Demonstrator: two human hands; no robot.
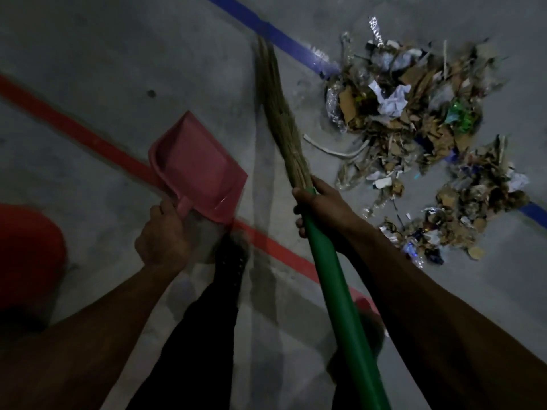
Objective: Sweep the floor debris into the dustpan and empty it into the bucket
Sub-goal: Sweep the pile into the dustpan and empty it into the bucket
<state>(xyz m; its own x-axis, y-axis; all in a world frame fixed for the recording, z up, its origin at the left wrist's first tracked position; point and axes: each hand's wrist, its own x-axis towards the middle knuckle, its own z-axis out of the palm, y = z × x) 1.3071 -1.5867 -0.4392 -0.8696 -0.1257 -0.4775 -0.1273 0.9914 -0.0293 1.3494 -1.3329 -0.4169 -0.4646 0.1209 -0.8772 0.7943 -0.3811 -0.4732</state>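
My left hand (pixel 164 238) grips the handle of a pink dustpan (pixel 196 167), which hangs empty above the grey floor with its mouth pointing up and to the right. My right hand (pixel 321 205) grips the green handle of a broom (pixel 334 276) just below the straw bristles (pixel 279 113), which point away from me. A big pile of debris (pixel 414 113) of cardboard scraps, paper and plastic lies on the floor to the right of the bristles, and a smaller heap (pixel 461 214) lies nearer to me. A red bucket (pixel 28 253) sits at the left edge.
A red tape line (pixel 77 134) crosses the concrete floor under the dustpan. A blue tape line (pixel 284 39) runs at the back and passes under the debris. My dark trouser leg and shoe (pixel 228 261) stand between my arms.
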